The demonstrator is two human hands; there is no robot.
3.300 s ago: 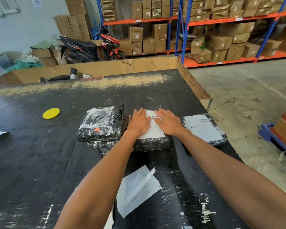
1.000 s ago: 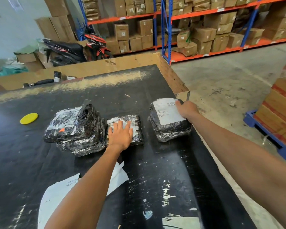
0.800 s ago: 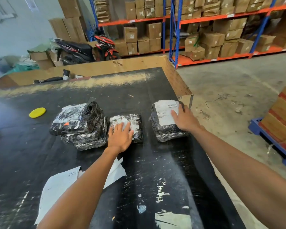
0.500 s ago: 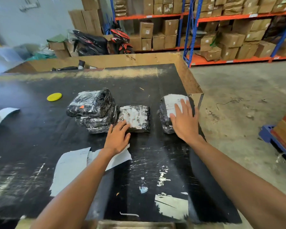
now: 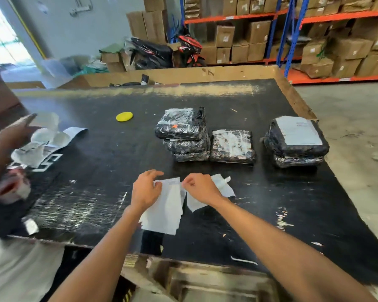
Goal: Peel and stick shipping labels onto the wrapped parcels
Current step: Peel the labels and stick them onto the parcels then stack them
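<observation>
On the black table (image 5: 100, 153), three groups of black wrapped parcels stand in a row. A stack of parcels (image 5: 182, 134) is at the left. A single flat parcel (image 5: 232, 146) sits in the middle. A labelled stack (image 5: 296, 141) at the right carries a white shipping label (image 5: 298, 130) on top. Nearer to me lies a pile of label sheets (image 5: 164, 209). My left hand (image 5: 146, 189) pinches the top sheet's left upper edge, and my right hand (image 5: 200, 188) pinches its right upper corner. Both hands are well short of the parcels.
Peeled backing paper (image 5: 224, 186) lies under my right hand. Another person's hand (image 5: 15, 134) reaches over crumpled paper (image 5: 44, 138) at the far left. A yellow disc (image 5: 124, 116) lies behind. The table's right edge (image 5: 340, 184) drops to the floor.
Both hands have left the parcels and come back toward me onto the label sheets. The view has pulled back, and another person's hand has come into sight at the left.
</observation>
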